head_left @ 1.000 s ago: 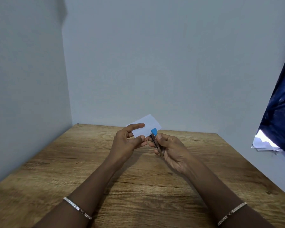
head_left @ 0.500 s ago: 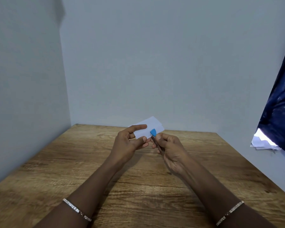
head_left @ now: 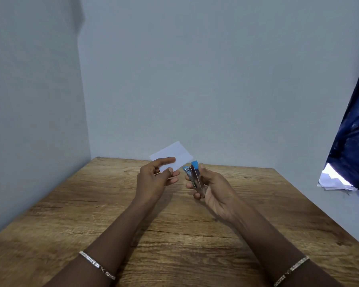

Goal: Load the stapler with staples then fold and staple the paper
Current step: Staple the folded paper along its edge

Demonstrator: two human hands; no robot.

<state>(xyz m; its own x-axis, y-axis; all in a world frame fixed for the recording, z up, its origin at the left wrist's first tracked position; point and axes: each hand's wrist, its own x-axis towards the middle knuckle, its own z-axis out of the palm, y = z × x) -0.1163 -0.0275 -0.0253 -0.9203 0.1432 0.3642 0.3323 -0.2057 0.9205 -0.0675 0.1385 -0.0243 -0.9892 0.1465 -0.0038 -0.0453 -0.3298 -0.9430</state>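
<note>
A small folded white paper [head_left: 176, 155] is held up above the wooden table [head_left: 91, 214], pinched between the thumb and fingers of my left hand [head_left: 153, 181]. My right hand [head_left: 214, 189] grips a small metal stapler [head_left: 194, 179] with blue ends, upright, its jaws slightly parted at the top. The stapler's tip stands a short gap to the right of the paper's lower edge, not touching it. Both hands hover over the middle of the table.
Grey walls close in the table at the back and left. A dark blue curtain [head_left: 354, 131] hangs at the right, with loose white papers [head_left: 334, 181] below it.
The stapler has come away from the paper: my right hand moved right and down, and the stapler's jaws now show apart. My left hand lifted the paper slightly.
</note>
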